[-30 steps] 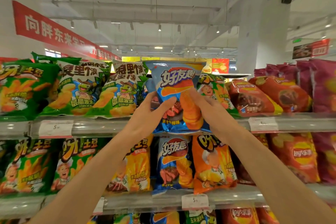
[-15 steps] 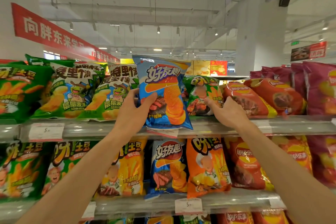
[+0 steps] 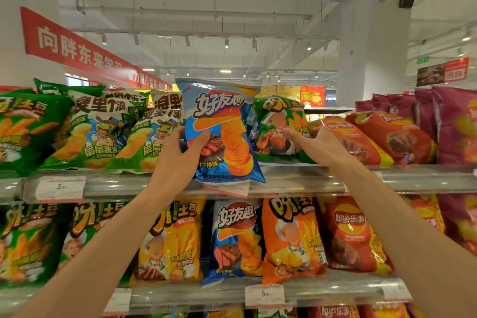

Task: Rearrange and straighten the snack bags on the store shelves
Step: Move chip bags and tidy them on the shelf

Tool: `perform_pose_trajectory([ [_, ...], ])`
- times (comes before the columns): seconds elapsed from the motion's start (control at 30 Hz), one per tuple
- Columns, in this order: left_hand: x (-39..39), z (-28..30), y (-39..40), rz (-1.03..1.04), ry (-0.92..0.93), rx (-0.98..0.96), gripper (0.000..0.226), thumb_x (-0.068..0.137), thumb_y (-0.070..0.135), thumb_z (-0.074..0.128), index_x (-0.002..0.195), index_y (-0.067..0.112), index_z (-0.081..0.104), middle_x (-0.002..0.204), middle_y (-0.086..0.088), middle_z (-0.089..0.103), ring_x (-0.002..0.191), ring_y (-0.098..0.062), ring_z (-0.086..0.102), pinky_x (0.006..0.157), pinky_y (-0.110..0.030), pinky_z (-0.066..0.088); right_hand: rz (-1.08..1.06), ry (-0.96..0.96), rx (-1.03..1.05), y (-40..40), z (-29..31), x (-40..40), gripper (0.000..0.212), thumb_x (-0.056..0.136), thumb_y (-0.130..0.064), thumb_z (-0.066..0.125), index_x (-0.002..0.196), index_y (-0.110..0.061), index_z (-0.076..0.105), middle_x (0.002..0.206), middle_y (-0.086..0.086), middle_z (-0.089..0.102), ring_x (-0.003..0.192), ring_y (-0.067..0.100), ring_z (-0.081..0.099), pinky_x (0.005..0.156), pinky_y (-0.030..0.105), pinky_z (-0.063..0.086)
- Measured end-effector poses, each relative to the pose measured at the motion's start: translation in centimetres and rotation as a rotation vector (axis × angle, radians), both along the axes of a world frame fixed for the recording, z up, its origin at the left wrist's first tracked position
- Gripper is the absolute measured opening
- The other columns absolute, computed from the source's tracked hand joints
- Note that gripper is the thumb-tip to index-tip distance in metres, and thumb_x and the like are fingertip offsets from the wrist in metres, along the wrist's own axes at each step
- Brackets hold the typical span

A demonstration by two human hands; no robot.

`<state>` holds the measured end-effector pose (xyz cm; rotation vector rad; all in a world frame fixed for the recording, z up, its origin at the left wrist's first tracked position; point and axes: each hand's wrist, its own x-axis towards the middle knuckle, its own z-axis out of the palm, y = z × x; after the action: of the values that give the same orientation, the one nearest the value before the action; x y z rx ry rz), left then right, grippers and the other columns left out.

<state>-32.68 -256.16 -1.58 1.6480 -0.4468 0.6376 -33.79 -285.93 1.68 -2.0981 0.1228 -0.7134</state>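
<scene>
Fingers of the left hand [image 3: 178, 160] are curled round the lower left edge of the blue chip bag [image 3: 222, 131], thumb pressed on its front face. This bag stands upright at the front lip of the upper shelf [image 3: 296, 181], its bottom overhanging the rail. Fingers of the right hand [image 3: 320, 146] are bent against the green snack bag [image 3: 278, 124], thumb extended onto its front; this bag sits on the same shelf, just right of the blue one. Red chip bags [image 3: 361, 142] lie tilted beside the right hand. Green frog-print bags [image 3: 103, 134] lean to the left.
</scene>
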Motion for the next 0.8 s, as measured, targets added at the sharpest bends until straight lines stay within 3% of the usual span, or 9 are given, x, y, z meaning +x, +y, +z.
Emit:
perform_pose_trajectory([
  [0.03, 0.0, 0.0, 0.2, 0.000, -0.004, -0.005, 0.011, 0.097, 0.050, 0.063, 0.104, 0.045, 0.056, 0.104, 0.015, 0.068, 0.079, 0.017, 0.063, 0.059, -0.002, 0.045, 0.016, -0.028, 0.026, 0.2, 0.1, 0.0, 0.092, 0.072, -0.081, 0.069, 0.125, -0.008, 0.056, 0.107, 0.015, 0.062, 0.086, 0.015, 0.056, 0.070, 0.032, 0.042],
  [0.1, -0.1, 0.1, 0.5, 0.005, -0.011, -0.009, 0.014, 0.097, 0.049, 0.063, 0.108, 0.043, 0.058, 0.104, 0.015, 0.069, 0.079, 0.016, 0.065, 0.060, -0.002, 0.046, 0.024, -0.056, 0.054, 0.4, 0.3, -0.2, 0.103, 0.069, -0.085, 0.067, 0.137, -0.010, 0.046, 0.118, 0.003, 0.055, 0.100, 0.017, 0.054, 0.079, 0.033, 0.038],
  [0.2, 0.1, 0.2, 0.9, 0.016, -0.017, -0.005, 0.016, 0.098, 0.049, 0.063, 0.111, 0.040, 0.060, 0.105, 0.013, 0.071, 0.083, 0.009, 0.067, 0.071, -0.014, 0.048, 0.002, -0.119, 0.063, -0.2, 0.4, -0.7, 0.116, 0.067, -0.088, 0.065, 0.150, -0.013, 0.036, 0.115, -0.007, 0.046, 0.100, 0.014, 0.048, 0.082, 0.033, 0.036],
  [0.37, 0.4, 1.3, -1.0, 0.047, -0.039, 0.060, 0.020, 0.099, 0.051, 0.060, 0.112, 0.037, 0.058, 0.102, 0.018, 0.068, 0.081, 0.014, 0.065, 0.066, -0.009, 0.047, -0.008, -0.165, 0.073, -3.4, -0.1, -2.0, 0.116, 0.061, -0.096, 0.060, 0.149, -0.022, 0.045, 0.128, -0.001, 0.058, 0.113, 0.021, 0.055, 0.090, 0.042, 0.050],
  [0.43, 0.8, 1.9, -2.6, 0.070, -0.053, 0.112, 0.028, 0.100, 0.053, 0.057, 0.117, 0.030, 0.059, 0.106, 0.012, 0.068, 0.092, 0.001, 0.067, 0.079, -0.024, 0.051, -0.020, -0.195, 0.099, -5.0, -0.4, -2.6, 0.105, 0.066, -0.092, 0.061, 0.145, -0.023, 0.051, 0.118, -0.005, 0.062, 0.101, 0.015, 0.058, 0.075, 0.031, 0.047],
  [0.53, 1.5, 3.1, -5.7, 0.108, -0.048, 0.212, 0.036, 0.102, 0.056, 0.051, 0.116, 0.024, 0.059, 0.105, 0.004, 0.068, 0.099, -0.018, 0.066, 0.089, -0.043, 0.053, -0.035, -0.221, 0.145, -7.4, -1.0, -3.3, 0.097, 0.069, -0.089, 0.061, 0.138, -0.022, 0.057, 0.120, -0.004, 0.064, 0.097, 0.010, 0.058, 0.070, 0.026, 0.040],
  [0.67, 2.6, 4.6, -9.6, 0.217, -0.028, 0.371, 0.048, 0.104, 0.058, 0.042, 0.126, 0.017, 0.054, 0.110, -0.003, 0.068, 0.107, -0.031, 0.063, 0.091, -0.045, 0.049, -0.066, -0.240, 0.194, -9.5, -1.7, -4.4, 0.087, 0.066, -0.094, 0.058, 0.124, -0.028, 0.061, 0.105, -0.015, 0.064, 0.092, 0.001, 0.056, 0.068, 0.023, 0.038],
  [0.8, 3.8, 5.5, -12.0, 0.340, -0.039, 0.446, 0.057, 0.106, 0.054, 0.039, 0.137, 0.007, 0.048, 0.121, -0.017, 0.065, 0.113, -0.040, 0.061, 0.083, -0.042, 0.042, -0.098, -0.239, 0.148, -10.3, -2.2, -4.8, 0.071, 0.068, -0.094, 0.057, 0.109, -0.036, 0.061, 0.100, -0.021, 0.065, 0.087, -0.005, 0.056, 0.067, 0.023, 0.038],
])
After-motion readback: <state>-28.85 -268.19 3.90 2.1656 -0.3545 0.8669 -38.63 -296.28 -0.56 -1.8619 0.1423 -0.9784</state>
